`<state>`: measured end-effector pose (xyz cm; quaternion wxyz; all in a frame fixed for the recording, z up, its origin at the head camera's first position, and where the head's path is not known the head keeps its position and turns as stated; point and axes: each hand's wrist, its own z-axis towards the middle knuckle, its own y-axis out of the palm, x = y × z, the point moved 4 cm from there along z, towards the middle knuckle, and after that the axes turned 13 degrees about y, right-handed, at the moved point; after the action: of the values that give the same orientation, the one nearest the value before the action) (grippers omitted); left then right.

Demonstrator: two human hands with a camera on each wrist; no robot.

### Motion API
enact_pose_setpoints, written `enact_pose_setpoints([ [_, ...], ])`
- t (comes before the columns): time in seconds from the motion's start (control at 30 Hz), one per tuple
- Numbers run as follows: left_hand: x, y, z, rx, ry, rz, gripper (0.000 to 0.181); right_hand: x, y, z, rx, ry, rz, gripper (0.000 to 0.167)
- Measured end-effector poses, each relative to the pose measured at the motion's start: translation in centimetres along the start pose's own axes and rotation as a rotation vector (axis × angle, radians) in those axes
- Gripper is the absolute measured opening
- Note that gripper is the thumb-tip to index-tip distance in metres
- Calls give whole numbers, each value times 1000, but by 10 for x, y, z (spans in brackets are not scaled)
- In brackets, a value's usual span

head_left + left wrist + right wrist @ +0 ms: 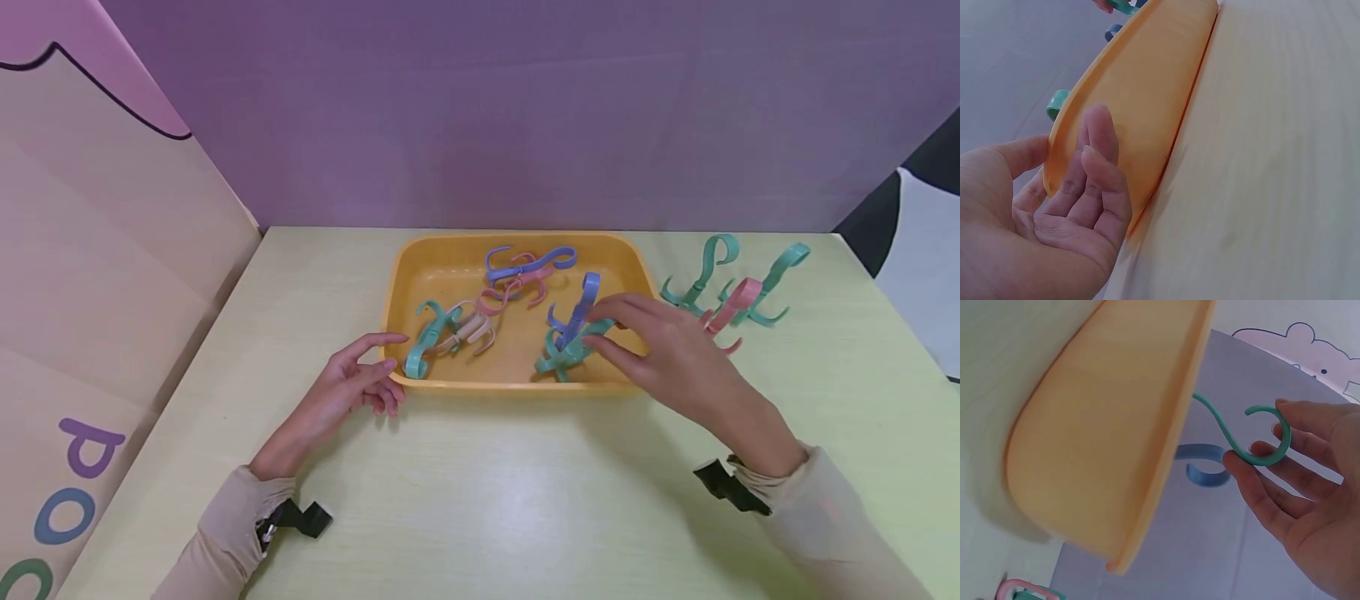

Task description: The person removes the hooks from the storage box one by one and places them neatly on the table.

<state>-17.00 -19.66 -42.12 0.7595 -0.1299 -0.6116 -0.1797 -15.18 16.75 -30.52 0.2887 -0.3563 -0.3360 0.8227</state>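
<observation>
Hook (567,354), green, curled, is pinched by right hand (671,354); left hand (348,379) loosely touches tray (517,388); only head view shows coloured letters (65,494), lower left.

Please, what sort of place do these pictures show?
Probably an indoor tabletop workspace, perhaps specially arranged: a pale table stands before a purple backdrop, with a yellow-orange tray holding colourful hooks.
</observation>
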Motion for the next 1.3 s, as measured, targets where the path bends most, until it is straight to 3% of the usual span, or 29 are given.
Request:
enact_pose_setpoints([
  [0.17,0,1,0,0,-2,0,44,-5,-8,-1,26,-16,15,26],
  [0.37,1,1,0,-6,-2,-4,43,-13,-17,-1,56,39,3,40],
  [0.53,1,0,0,-6,-8,-7,42,-17,-29,-1,99,41,29,36],
  [0.7,0,-1,0,-6,-6,-9,43,-18,-42,0,151,32,8,60],
  [1.1,-2,-3,-1,-12,-2,-22,44,-19,-71,-1,249,25,-45,63],
  [1.3,-2,-4,-1,-11,-4,-17,44,-14,-83,-1,291,53,-15,63],
])
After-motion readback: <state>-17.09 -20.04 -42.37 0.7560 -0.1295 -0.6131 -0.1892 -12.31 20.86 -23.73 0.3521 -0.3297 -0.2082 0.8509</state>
